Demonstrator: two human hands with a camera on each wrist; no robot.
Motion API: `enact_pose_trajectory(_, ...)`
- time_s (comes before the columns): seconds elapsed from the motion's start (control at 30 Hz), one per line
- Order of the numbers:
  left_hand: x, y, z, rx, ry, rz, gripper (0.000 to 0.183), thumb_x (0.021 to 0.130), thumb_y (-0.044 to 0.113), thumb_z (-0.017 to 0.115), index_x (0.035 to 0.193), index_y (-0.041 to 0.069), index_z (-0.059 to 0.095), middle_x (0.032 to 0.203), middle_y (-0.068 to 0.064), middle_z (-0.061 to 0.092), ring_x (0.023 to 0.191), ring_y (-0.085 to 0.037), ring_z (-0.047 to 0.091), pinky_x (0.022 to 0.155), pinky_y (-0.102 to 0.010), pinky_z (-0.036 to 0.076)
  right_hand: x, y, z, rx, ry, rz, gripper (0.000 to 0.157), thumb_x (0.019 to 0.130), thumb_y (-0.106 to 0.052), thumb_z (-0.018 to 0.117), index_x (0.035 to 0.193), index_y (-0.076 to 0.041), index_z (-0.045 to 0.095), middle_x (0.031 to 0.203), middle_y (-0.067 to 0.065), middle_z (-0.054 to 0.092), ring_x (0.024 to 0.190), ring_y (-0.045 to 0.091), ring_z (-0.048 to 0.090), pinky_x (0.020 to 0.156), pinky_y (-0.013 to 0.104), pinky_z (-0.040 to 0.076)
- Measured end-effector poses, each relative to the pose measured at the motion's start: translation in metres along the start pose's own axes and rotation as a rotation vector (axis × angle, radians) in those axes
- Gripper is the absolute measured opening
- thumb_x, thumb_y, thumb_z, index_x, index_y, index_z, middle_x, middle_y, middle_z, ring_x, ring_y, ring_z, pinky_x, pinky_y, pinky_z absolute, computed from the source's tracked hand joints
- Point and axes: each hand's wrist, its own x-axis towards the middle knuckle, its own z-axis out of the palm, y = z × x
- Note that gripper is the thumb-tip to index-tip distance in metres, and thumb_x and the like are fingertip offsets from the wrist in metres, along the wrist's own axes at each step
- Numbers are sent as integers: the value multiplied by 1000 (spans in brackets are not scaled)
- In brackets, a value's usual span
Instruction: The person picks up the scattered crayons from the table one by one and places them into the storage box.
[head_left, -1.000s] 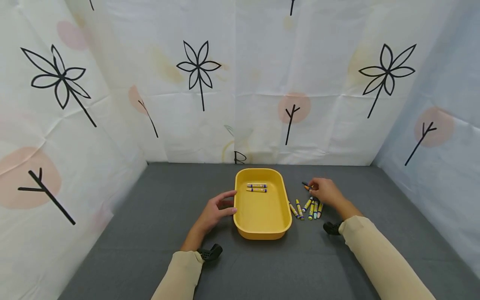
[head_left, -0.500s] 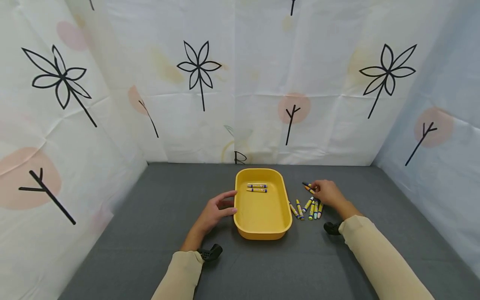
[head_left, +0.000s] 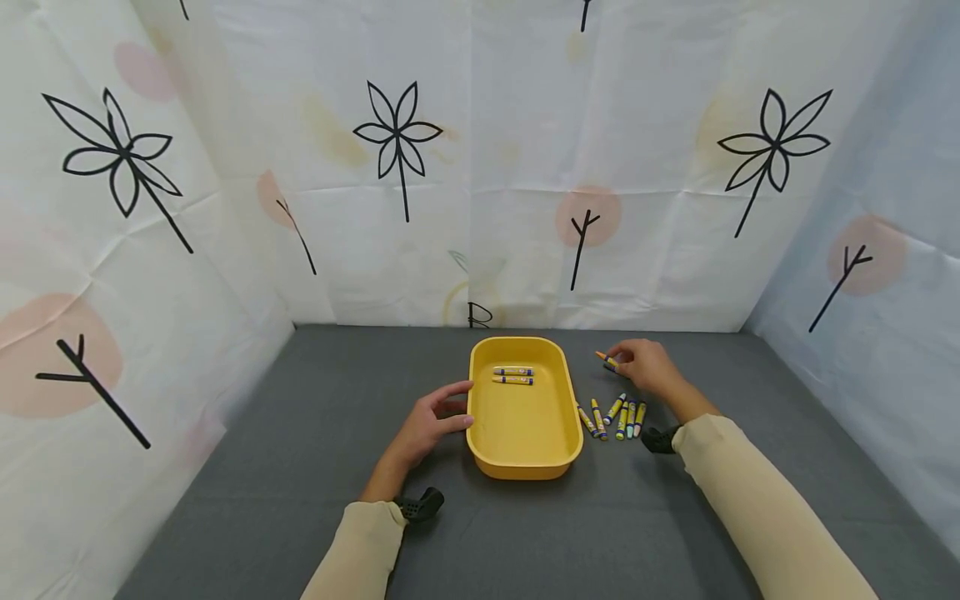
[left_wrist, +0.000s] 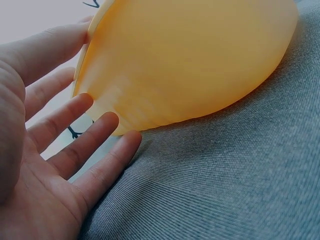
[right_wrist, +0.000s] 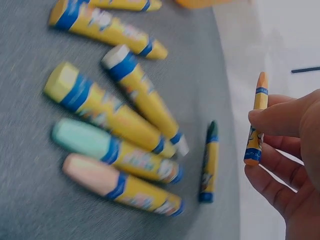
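- At two o'clock from the yellow round-cornered plastic tray, the right hand pinches an orange, yellow-wrapped crayon.
- At nine, the left hand touches its side, fingers spread.
- Inside, near twelve, lie two yellow-wrapped crayons.
- Six more crayons lie at three on the grey cloth-covered bench.

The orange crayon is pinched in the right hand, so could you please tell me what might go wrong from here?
The orange crayon might slip, since the right hand pinches it with just its fingertips. The dark crayon lies loose on the gray tabletop, so a nudge could roll it.
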Motion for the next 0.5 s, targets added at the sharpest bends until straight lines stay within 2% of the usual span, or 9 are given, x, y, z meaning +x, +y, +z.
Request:
enact_pose_trajectory(0.2,1,1,0,5,-7,-1,57,92,6,67,144,0,44,146,-23,41,124,-41,48,99,-47,44,10,-18,-7,51,4,25,24,93,-1,60,115,-3,68,102,15,65,92,32,59,75,45,51)
enact_pose_trajectory(0.37,1,2,-1,5,-3,-7,57,92,5,66,144,-1,43,146,-23,41,124,-42,48,100,-49,43,22,-37,-10,99,-19,-14,24,94,-3,60,116,-4,68,108,18,65,100,35,60,80,46,52)
enact_pose_trajectory(0.5,0,3,0,8,-5,-12,58,92,6,67,144,-1,43,147,-22,41,124,-41,48,100,-48,43,31,-53,-10,119,-18,-63,23,92,-2,62,114,-3,70,108,17,66,99,34,60,82,46,52)
